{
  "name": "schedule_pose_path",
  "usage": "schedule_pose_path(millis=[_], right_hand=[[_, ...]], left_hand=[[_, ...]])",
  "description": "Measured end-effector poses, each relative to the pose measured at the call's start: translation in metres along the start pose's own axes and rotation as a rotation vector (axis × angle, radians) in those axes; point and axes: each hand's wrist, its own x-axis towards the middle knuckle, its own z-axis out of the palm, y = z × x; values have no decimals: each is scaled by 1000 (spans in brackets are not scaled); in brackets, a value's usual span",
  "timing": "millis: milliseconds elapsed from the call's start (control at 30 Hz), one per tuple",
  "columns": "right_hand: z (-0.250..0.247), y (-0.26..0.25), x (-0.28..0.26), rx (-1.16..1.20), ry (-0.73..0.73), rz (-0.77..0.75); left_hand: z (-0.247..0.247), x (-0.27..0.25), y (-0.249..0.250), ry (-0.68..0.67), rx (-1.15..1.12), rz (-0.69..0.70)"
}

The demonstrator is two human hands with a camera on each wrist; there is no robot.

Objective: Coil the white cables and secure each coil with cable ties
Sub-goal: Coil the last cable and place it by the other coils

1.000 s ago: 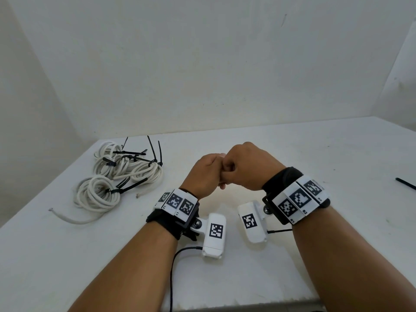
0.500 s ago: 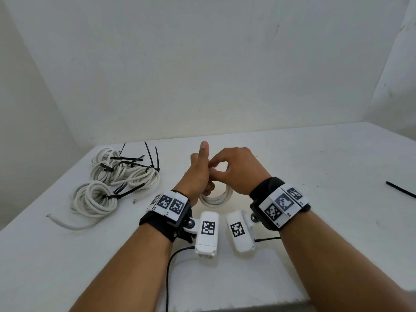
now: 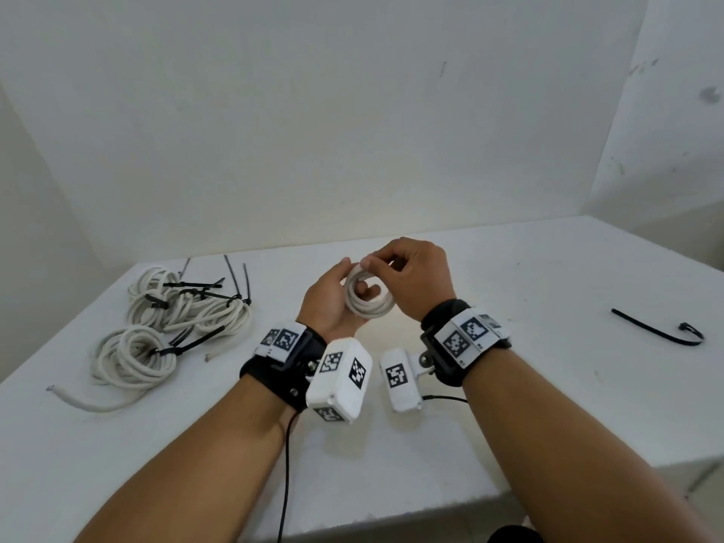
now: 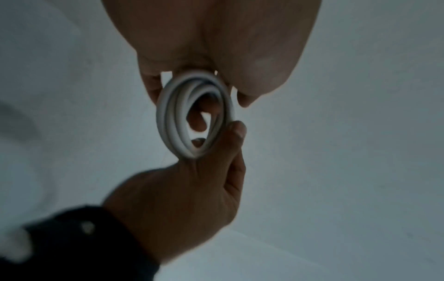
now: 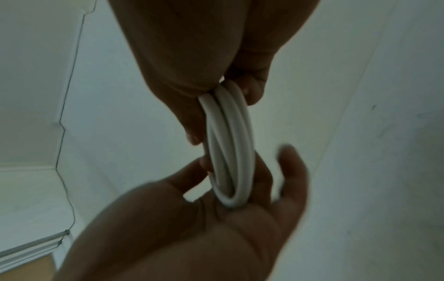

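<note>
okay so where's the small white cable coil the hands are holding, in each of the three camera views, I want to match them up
Head: the small white cable coil sits centre frame, above the table, between both hands.
Left wrist: the coil is centre, seen nearly face-on as a ring.
Right wrist: the coil is centre, seen almost edge-on.
Shared landmark: the right hand, pinching the coil's rim in every view.

The head view looks forward and down over the tabletop [image 3: 548,386] from above both forearms. Each wrist view looks close along its own hand, facing the opposite hand. All three share the small coil [image 3: 368,295] at frame centre.
</note>
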Motion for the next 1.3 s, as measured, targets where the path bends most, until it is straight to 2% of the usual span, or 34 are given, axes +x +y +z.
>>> schedule_pose_path(millis=[67, 133, 233, 333, 433, 567, 633, 700, 800, 867, 900, 933, 1000, 1133, 1300], right_hand=[[-2, 1, -5, 51, 94, 59], [-8, 3, -9, 78, 174, 96], [-28, 5, -10, 32, 202, 137], [-58, 14, -9, -34, 107, 215], [-101, 30, -6, -134, 60, 340], [-186, 68, 2, -779, -47, 560], [-223, 81, -5, -964, -95, 688], [-249, 89, -12, -1051, -141, 756], [-270, 94, -16, -982, -271, 893], [-271, 95, -15, -976, -349, 896], [-270, 96, -17, -1069, -444, 910], [-269, 98, -19, -1139, -477, 941], [-269, 114, -19, -1225, -424, 902], [-252, 107, -6, -1013, -265, 864], [-185, 79, 10, -604, -246, 776]], left_hand=[[20, 2, -1, 57, -17, 34], [37, 1, -3, 94, 90, 81], [58, 0, -13, 93, 249, 114], [76, 4, -25, 85, 428, 153], [88, 7, -39, 53, 437, 144], [90, 8, -53, 50, 385, 134], [88, 8, -57, 70, 382, 132], [86, 8, -60, 78, 361, 124], [84, 6, -64, 86, 333, 139], [82, 7, -65, 102, 330, 151], [81, 7, -64, 105, 325, 154], [81, 7, -63, 107, 319, 158], [79, 9, -60, 108, 303, 173], [71, 8, -49, 114, 300, 211], [49, 10, -30, 137, 326, 229]])
